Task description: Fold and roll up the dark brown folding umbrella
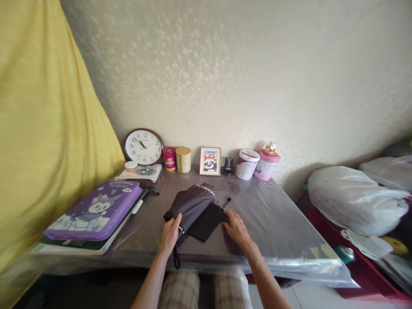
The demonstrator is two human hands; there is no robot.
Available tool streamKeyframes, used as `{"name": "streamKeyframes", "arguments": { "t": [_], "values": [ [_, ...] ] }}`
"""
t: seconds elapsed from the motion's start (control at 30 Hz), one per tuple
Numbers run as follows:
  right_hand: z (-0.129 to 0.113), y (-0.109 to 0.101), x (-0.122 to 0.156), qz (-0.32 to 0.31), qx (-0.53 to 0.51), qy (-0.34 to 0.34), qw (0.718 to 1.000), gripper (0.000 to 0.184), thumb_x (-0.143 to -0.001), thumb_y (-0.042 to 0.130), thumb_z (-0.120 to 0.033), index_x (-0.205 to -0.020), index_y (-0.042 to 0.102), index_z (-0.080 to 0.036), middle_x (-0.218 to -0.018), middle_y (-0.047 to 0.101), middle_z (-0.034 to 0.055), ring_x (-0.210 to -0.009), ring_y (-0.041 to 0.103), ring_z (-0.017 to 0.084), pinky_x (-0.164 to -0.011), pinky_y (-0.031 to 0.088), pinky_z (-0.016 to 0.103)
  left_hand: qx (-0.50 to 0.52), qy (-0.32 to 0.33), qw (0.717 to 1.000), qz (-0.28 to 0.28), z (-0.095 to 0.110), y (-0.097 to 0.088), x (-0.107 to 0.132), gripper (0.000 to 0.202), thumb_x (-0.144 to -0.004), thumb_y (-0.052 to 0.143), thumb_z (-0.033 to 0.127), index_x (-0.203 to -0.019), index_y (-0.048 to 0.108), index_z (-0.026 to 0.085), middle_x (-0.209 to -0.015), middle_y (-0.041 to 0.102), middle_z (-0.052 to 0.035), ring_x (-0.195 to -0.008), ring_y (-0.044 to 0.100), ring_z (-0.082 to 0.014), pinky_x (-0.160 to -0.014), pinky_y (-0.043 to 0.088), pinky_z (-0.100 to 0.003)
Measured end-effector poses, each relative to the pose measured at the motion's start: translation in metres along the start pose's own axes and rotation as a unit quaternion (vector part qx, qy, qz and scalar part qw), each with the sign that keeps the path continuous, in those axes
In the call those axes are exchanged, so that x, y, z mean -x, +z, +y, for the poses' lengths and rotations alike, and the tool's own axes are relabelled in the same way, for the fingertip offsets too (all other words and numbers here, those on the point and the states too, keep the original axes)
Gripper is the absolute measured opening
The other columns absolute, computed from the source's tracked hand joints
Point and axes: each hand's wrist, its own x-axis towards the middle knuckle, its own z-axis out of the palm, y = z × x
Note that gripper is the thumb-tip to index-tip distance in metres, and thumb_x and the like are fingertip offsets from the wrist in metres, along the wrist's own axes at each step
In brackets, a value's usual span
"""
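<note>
A dark folding umbrella (195,206), loosely folded, lies on the table with a pale patterned trim along its far edge. Its handle end, with a black wrist strap (176,259), points toward me. My left hand (171,234) grips the umbrella near that end, thumb on top. A flat black fabric panel (206,223) spreads out at the umbrella's right side, and similar trim shows at its far corner. My right hand (235,226) has its fingers closed on the gathered fabric at that corner. Just beyond sticks out a short black tip (228,200).
On the left, a purple zip case (99,210) rests on books beside a white marker (137,207). Along the wall stand a clock (143,146), red (169,159) and yellow cans (183,160), a framed panda picture (210,161) and tubs (247,164). White bags (354,197) lie right.
</note>
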Motion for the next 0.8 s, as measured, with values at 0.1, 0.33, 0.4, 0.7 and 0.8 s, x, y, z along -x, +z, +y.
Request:
{"name": "streamKeyframes", "arguments": {
  "t": [0.1,0.33,0.4,0.7,0.8],
  "values": [
    [-0.003,0.003,-0.003,0.019,0.004,0.002,1.0,0.034,-0.076,0.047,-0.014,-0.109,0.054,-0.018,-0.105,0.061,0.0078,-0.101,0.051,0.023,-0.089,0.036,0.034,0.013,0.0,1.0,-0.001,0.001,-0.001,0.001,0.05,-0.068,0.047,0.065,-0.046,0.039,0.021,-0.047,0.035,0.0054,-0.049,0.034,-0.0108,-0.05,0.029,-0.024],
    [-0.004,-0.006,-0.007,0.07,-0.053,0.033,0.996,0.023,-0.077,0.042,-0.016,-0.087,0.062,-0.02,-0.088,0.063,0.0043,-0.091,0.055,0.018,-0.086,0.038,0.03,0.009,-0.004,1.0,-0.007,0.001,-0.002,0.001,0.05,-0.068,0.046,0.066,-0.049,0.044,0.019,-0.048,0.039,0.0046,-0.051,0.038,-0.0117,-0.051,0.031,-0.024],
    [-0.003,-0.013,-0.007,0.091,-0.052,0.048,0.993,0.024,-0.076,0.042,-0.017,-0.086,0.062,-0.02,-0.086,0.061,0.0045,-0.089,0.055,0.018,-0.084,0.039,0.029,0.006,-0.001,1.0,-0.014,0.001,-0.001,0.001,0.051,-0.068,0.045,0.066,-0.049,0.045,0.019,-0.048,0.04,0.0044,-0.051,0.039,-0.012,-0.051,0.032,-0.024],
    [-0.025,-0.013,-0.011,0.111,-0.215,0.013,0.97,0.021,-0.078,0.044,-0.021,-0.086,0.063,-0.021,-0.089,0.063,0.0055,-0.083,0.057,0.019,-0.077,0.044,0.032,0.003,0.013,1.0,-0.017,-0.004,0.001,0.0,0.049,-0.07,0.046,0.063,-0.047,0.037,0.02,-0.047,0.033,0.0059,-0.05,0.035,-0.0107,-0.05,0.029,-0.023],
    [-0.045,0.007,-0.019,0.038,-0.357,0.052,0.932,0.019,-0.076,0.052,-0.029,-0.091,0.062,-0.021,-0.086,0.065,0.0047,-0.081,0.06,0.02,-0.074,0.047,0.033,0.004,0.016,1.0,-0.023,-0.004,0.001,0.001,0.049,-0.07,0.045,0.063,-0.048,0.041,0.02,-0.048,0.037,0.0047,-0.052,0.038,-0.0117,-0.051,0.031,-0.023]
  ]
}}
